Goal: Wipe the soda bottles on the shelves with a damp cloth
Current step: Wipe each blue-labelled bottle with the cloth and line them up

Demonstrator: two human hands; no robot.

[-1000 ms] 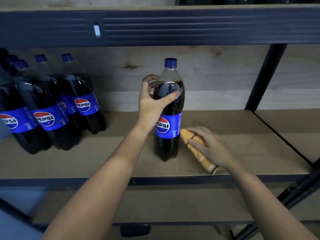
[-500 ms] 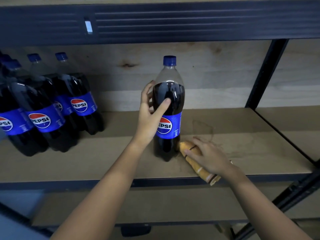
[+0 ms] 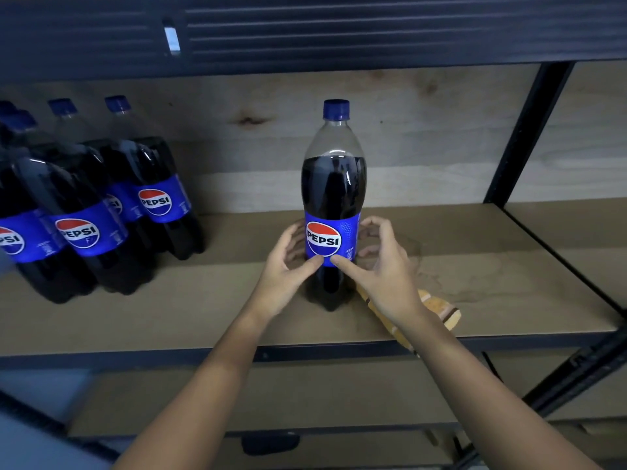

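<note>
Fingers of the left hand [image 3: 286, 266] and right hand [image 3: 383, 266] grasp the upright bottle [image 3: 334, 198] at its blue PEPSI label, near the shelf [image 3: 203, 320] front edge, cloth [image 3: 437, 308] beside it

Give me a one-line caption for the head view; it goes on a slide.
Both hands, left hand and right hand, cup an upright Pepsi bottle on the shelf, cloth lying beside it.

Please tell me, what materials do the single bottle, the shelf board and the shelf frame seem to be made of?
Single bottle: clear glossy plastic, probably; highlights show and the dark drink is visible through it.
Shelf board: matte tan, likely fibreboard.
Shelf frame: dark painted metal, apparently.
</note>
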